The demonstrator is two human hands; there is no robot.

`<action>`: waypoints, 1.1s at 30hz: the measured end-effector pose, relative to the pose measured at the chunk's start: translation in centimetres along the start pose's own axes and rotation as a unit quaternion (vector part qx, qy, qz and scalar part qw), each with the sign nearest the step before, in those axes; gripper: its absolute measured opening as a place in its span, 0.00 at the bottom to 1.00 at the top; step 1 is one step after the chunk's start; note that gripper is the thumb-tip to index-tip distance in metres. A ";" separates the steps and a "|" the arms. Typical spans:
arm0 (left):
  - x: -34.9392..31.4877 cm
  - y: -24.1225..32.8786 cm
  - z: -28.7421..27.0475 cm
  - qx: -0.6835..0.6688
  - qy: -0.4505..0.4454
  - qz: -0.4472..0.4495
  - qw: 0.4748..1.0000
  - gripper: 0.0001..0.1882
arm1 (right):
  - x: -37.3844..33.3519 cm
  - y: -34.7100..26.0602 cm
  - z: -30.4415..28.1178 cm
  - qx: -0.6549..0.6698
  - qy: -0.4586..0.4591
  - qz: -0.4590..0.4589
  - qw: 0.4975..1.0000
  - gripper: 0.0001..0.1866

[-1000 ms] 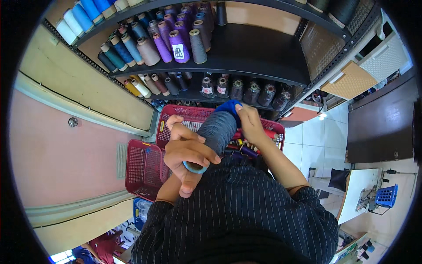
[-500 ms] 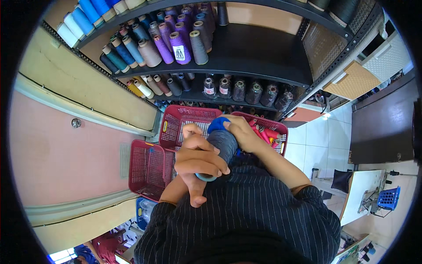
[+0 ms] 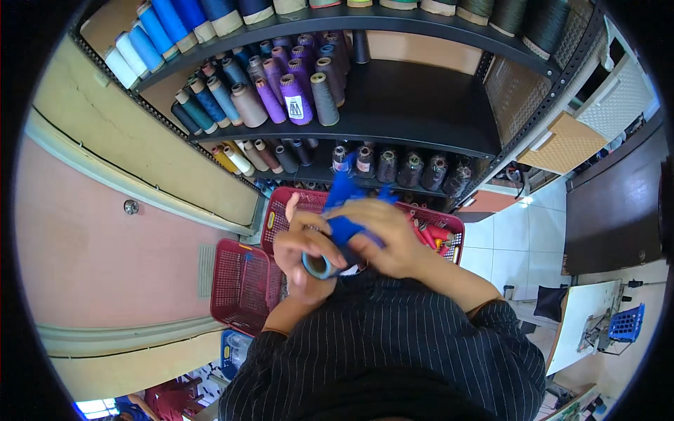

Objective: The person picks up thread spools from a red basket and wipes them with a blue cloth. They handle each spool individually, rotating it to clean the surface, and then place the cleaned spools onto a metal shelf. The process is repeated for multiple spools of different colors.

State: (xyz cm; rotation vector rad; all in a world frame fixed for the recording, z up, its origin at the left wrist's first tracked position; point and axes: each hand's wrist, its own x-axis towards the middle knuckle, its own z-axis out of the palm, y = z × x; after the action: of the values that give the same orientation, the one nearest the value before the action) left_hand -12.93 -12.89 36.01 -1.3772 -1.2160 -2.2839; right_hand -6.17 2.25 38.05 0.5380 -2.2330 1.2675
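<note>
My left hand (image 3: pixel 303 245) is closed around a dark thread cone (image 3: pixel 317 265), whose pale blue, hollow end points up toward me. A blue cloth (image 3: pixel 344 226) is gripped in my right hand (image 3: pixel 385 235), pressed against the cone's other end, with loose corners flaring beyond the fingers. Motion blurs the right fingers and the cloth, and most of the cone's body is hidden behind both hands. Just beyond my hands lies a dark red mesh basket (image 3: pixel 272 219). Pink cones (image 3: pixel 439 233) lie in another red basket (image 3: pixel 458 245) at the right.
A black shelf (image 3: pixel 421 105) ahead carries rows of purple, grey and blue thread cones (image 3: pixel 295 105). A third red basket (image 3: pixel 235 288) stands left, beside a pink door (image 3: pixel 91 245). At right is a white sewing table (image 3: pixel 576 330). A person in dark red (image 3: pixel 168 400) is at lower left.
The cone has tipped so its hollow end faces me more. My right hand has drawn back toward the left hand, and the blue cloth has spread out from its bunched shape.
</note>
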 end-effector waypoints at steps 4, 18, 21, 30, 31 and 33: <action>0.3 1.1 0.6 0.101 -0.014 0.067 0.993 0.22 | -0.5 2.4 1.4 0.026 -0.022 -0.004 0.999 0.22; 1.8 1.9 0.4 0.104 -0.135 0.145 0.975 0.27 | -0.1 1.1 1.7 0.063 -0.034 -0.040 0.997 0.20; 1.3 1.6 0.2 0.120 -0.120 0.143 0.975 0.31 | -1.0 3.9 2.5 0.092 -0.013 -0.008 0.996 0.22; 0.6 2.2 -0.8 0.208 -0.008 0.104 0.973 0.15 | -1.4 6.4 3.1 0.464 0.098 0.311 0.824 0.25; 1.4 2.3 0.5 0.235 0.045 0.067 0.969 0.14 | -0.8 5.8 2.9 0.442 0.138 0.282 0.840 0.24; 2.4 2.9 2.0 0.214 0.142 -0.047 0.965 0.15 | -0.4 4.9 1.9 0.343 0.193 0.231 0.890 0.23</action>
State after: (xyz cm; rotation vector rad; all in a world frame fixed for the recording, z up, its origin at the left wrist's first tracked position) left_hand -11.37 -12.77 39.94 -0.8268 -1.5759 -2.0179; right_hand -9.08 3.01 33.78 -0.0446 -1.5793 2.2102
